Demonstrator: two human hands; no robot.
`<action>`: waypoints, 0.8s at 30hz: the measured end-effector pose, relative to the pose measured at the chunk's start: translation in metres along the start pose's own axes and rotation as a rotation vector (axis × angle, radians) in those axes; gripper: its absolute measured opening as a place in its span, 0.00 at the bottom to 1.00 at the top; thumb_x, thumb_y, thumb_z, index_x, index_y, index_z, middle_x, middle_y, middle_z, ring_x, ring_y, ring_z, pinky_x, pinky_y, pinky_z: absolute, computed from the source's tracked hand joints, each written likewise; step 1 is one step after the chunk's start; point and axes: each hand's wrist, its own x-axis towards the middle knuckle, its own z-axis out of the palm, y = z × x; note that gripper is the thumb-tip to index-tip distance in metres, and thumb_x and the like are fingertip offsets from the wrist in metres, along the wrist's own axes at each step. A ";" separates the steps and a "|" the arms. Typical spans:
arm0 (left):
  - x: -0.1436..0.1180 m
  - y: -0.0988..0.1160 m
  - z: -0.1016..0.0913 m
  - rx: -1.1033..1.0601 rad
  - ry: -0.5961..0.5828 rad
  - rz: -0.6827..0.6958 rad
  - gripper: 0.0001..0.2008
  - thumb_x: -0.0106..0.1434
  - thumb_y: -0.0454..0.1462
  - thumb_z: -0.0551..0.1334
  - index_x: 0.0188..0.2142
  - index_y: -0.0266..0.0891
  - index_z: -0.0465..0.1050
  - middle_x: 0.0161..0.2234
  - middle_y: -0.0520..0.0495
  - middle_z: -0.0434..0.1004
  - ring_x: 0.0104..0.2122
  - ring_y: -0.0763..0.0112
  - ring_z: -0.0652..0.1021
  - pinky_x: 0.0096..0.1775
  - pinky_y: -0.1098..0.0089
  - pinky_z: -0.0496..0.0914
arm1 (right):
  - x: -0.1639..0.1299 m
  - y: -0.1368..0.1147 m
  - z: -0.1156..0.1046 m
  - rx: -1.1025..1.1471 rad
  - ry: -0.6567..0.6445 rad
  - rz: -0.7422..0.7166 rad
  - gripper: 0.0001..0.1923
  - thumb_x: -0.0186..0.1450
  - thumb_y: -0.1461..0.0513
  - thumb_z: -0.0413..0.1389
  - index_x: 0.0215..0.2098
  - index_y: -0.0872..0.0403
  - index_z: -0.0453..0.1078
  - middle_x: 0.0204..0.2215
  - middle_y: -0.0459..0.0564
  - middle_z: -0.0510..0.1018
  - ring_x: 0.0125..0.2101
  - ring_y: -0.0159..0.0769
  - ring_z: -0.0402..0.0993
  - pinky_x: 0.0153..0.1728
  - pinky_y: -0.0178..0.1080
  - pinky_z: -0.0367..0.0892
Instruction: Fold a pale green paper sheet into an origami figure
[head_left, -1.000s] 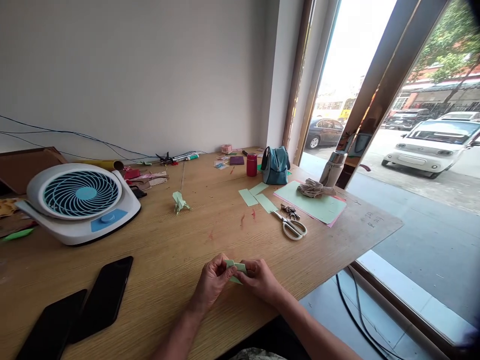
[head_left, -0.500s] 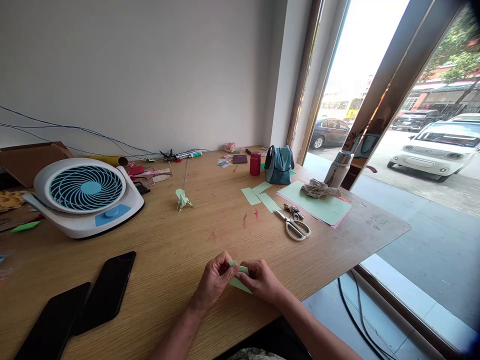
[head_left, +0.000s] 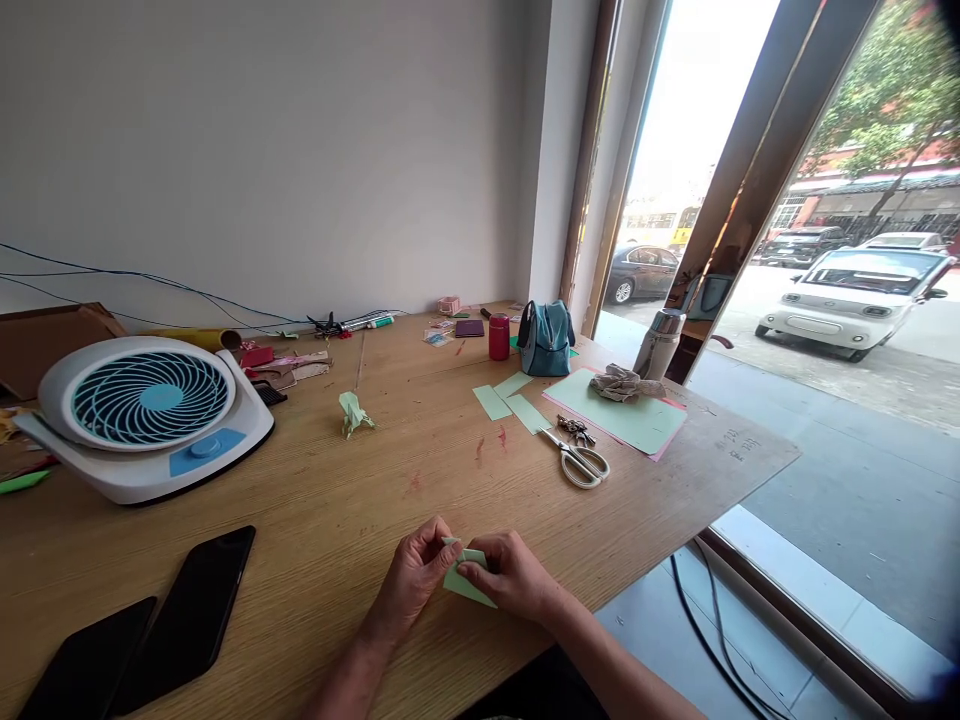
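Near the table's front edge, both hands hold a piece of light green paper [head_left: 469, 587], partly folded. My left hand [head_left: 417, 572] pinches its upper left corner between thumb and fingers. My right hand [head_left: 512, 577] grips the right side, thumb on top and fingers behind. Parts of the paper are hidden by the fingers. Farther off on the table stands a folded green paper figure [head_left: 352, 412]. Several green paper strips [head_left: 492, 402] lie beyond the hands, one touching the tip of white-handled scissors [head_left: 583, 464].
Two black phones [head_left: 191, 605] lie at the left, below a white fan [head_left: 161, 410]. A bunch of keys [head_left: 576, 430], green sheets [head_left: 619, 415] under a crumpled cloth [head_left: 626, 383], a metal flask [head_left: 660, 343], a red canister [head_left: 499, 337] and a blue bag [head_left: 546, 338] stand or lie at the right.
My left hand has shifted slightly away from my right, and more of the green paper shows between them. The whole view has turned a little to the right.
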 end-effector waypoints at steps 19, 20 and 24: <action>-0.004 0.005 0.005 -0.072 0.020 -0.052 0.19 0.59 0.48 0.64 0.24 0.37 0.63 0.22 0.55 0.60 0.25 0.77 0.61 0.29 0.75 0.59 | -0.003 0.001 -0.001 -0.038 -0.013 -0.007 0.20 0.67 0.53 0.53 0.22 0.55 0.59 0.18 0.39 0.55 0.20 0.25 0.51 0.21 0.32 0.48; -0.004 0.005 0.006 -0.094 0.026 -0.057 0.19 0.59 0.49 0.65 0.24 0.37 0.64 0.23 0.55 0.61 0.25 0.77 0.61 0.29 0.75 0.59 | -0.003 0.001 -0.001 -0.041 0.006 0.007 0.20 0.67 0.53 0.53 0.22 0.55 0.60 0.18 0.39 0.56 0.20 0.26 0.51 0.21 0.32 0.48; -0.003 0.003 0.006 -0.196 0.010 -0.078 0.19 0.59 0.50 0.65 0.32 0.35 0.72 0.23 0.55 0.63 0.24 0.77 0.62 0.29 0.75 0.59 | -0.001 0.004 -0.003 0.043 0.062 0.095 0.22 0.67 0.48 0.52 0.23 0.54 0.59 0.17 0.40 0.56 0.19 0.26 0.51 0.20 0.33 0.46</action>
